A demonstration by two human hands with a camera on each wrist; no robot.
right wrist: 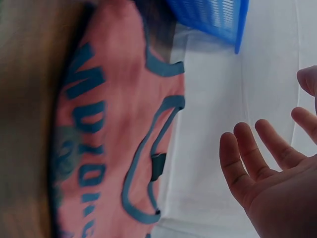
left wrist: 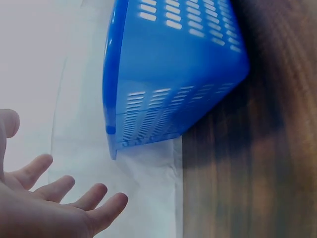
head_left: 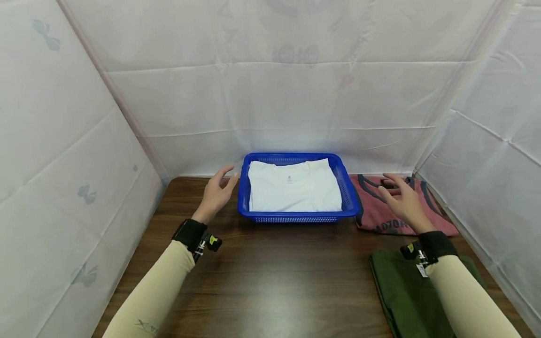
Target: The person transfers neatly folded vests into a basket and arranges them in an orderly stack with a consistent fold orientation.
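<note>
Hands, 2. Left hand (head_left: pixel 216 195): grip unclosed, fingers spread, just beside the blue basket (head_left: pixel 296 214). Right hand (head_left: pixel 405 204): grip likewise unclosed, fingers extended, raised above the pink shirt (head_left: pixel 374 213).
Basket, 1: perforated, at the middle of the tabletop's (head_left: pixel 270 267) far edge.
White shirt (head_left: pixel 296 192), 1: folded, flat inside the basket, small print near the neckline.
Pink shirt, 1: dark trim and lettering, far right corner, just right of the basket.
Green garment (head_left: pixel 401 293), 1: folded, toward the near right corner, partly hidden by the right sleeve (head_left: pixel 469 295).
Sheeting (head_left: pixel 270 103): white, beyond the far edge.
</note>
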